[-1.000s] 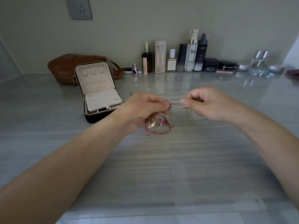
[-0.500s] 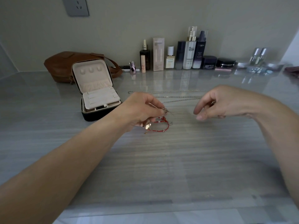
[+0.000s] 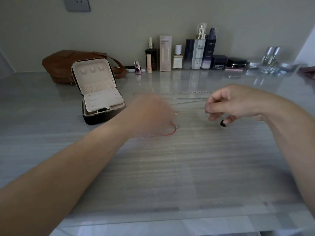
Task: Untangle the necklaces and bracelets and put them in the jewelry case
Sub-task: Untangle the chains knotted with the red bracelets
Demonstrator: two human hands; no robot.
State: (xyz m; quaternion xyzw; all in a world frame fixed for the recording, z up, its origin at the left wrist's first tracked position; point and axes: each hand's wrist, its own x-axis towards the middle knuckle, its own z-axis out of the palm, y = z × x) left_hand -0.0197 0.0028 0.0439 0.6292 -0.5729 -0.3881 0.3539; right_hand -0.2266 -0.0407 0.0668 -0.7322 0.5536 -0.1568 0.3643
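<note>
My left hand, blurred by motion, hovers just above the table with its fingers closed on a tangle of jewelry. A red cord bracelet and pale metal bits hang beneath it. A thin silver chain runs from that hand to my right hand, which pinches it between thumb and forefinger. A small dark pendant dangles under the right hand. Two more silver chains lie stretched out on the table behind the hands. The black jewelry case stands open at the left, showing its cream lining.
A brown leather bag lies behind the case. Several cosmetic bottles and jars line the back wall, with shiny metal items at the far right. A wall socket is up left. The grey striped tabletop reaches to its front edge.
My right hand let go of the tangle, drew away to the right, and now pinches a thin chain with a dark pendant below. My left hand shifted with the tangle and is blurred.
</note>
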